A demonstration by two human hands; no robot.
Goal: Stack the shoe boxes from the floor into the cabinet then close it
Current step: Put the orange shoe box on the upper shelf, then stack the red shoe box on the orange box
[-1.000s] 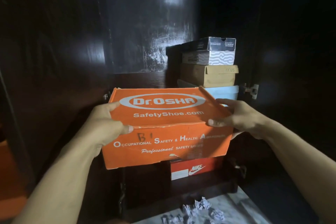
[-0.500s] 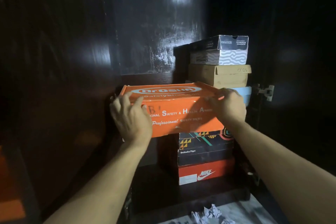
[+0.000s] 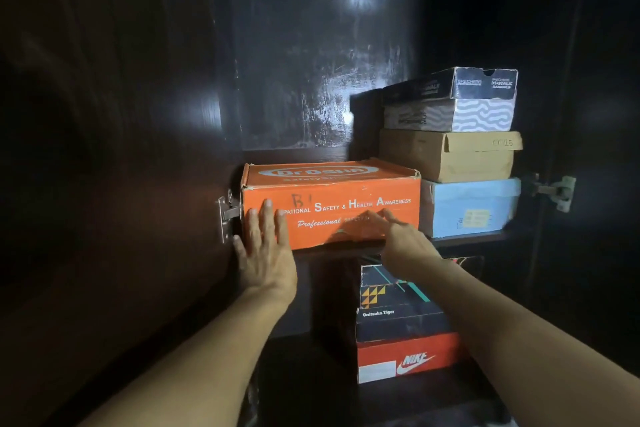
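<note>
Orange shoe box (image 3: 330, 204) sits mid-frame on the cabinet shelf (image 3: 467, 239); my left hand (image 3: 265, 253) and right hand (image 3: 403, 243) press flat, grip apart: I'd push evenly, square beside the blue box (image 3: 471, 206)

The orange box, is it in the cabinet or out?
In. The orange box sits flat on the shelf beside the blue box.

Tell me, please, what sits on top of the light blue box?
A brown cardboard box rests on the light blue box, with a Skechers box above that. Contents are hidden by closed lids.
</note>
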